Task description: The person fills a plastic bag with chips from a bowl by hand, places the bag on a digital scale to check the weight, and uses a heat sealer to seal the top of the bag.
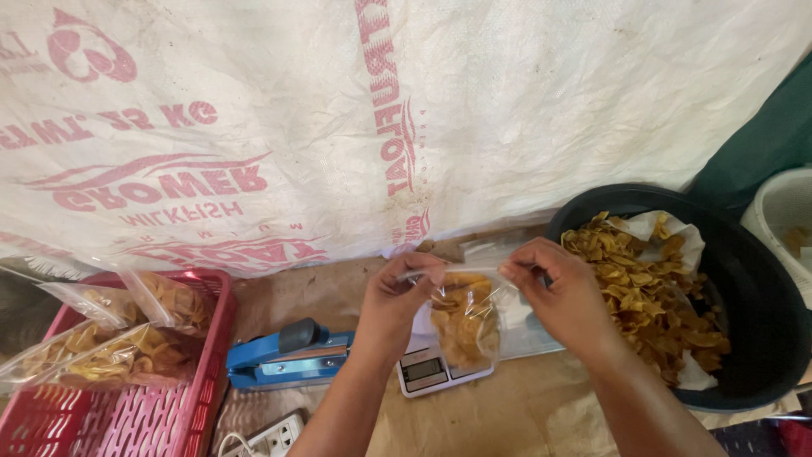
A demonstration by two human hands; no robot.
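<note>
1. Pinching the top edge of a clear plastic bag [463,326] of golden chips, the left hand [397,300] has its fingers closed tight on the bag's left corner.
2. The right hand [562,292] grips the bag's right corner the same way, fingertips shut on the plastic, so the bag hangs between both hands.
3. The bag hangs just above one small white digital scale [427,372], near the middle of the scene.
4. One black tub [761,313] at the right holds a heap of loose chips [643,288].
5. One red crate [152,415] at the left holds at least three filled bags [127,338].
6. One blue heat sealer [288,354] lies between crate and scale; a white power strip [271,440] sits near it.
7. Bare brown paper [524,415] lies open near the forearms; a white printed sack [338,110] closes the far side.
</note>
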